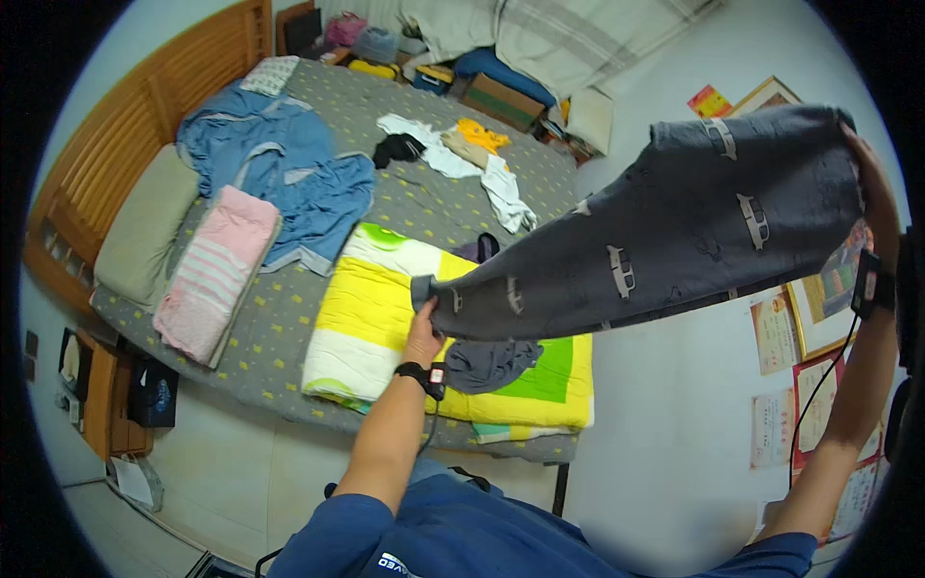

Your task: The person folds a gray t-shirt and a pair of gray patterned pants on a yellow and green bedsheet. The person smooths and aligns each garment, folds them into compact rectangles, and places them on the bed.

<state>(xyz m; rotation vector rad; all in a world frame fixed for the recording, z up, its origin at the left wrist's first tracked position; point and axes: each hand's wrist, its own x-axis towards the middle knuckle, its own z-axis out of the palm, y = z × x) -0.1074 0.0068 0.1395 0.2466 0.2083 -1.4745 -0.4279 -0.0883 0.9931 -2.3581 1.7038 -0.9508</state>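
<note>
A pair of dark grey trousers [564,267] with white car prints is stretched out in the air between my hands. My left hand [423,336] grips the leg's cuff end, low over the quilt. Raised at the far right, my right hand [871,170] holds the wide waist end; its fingers are partly hidden by the fabric. Below the trousers lies a folded quilt [361,303] in yellow, white and green. On top of it rests a crumpled dark grey garment [491,365], just right of my left wrist.
The bed [289,390] carries a pink striped folded blanket [217,274], a green-grey pillow [144,224], rumpled blue bedding [303,188] and several loose clothes [462,148]. Boxes [502,101] stand beyond its far edge. Certificates [773,430] hang on the right wall.
</note>
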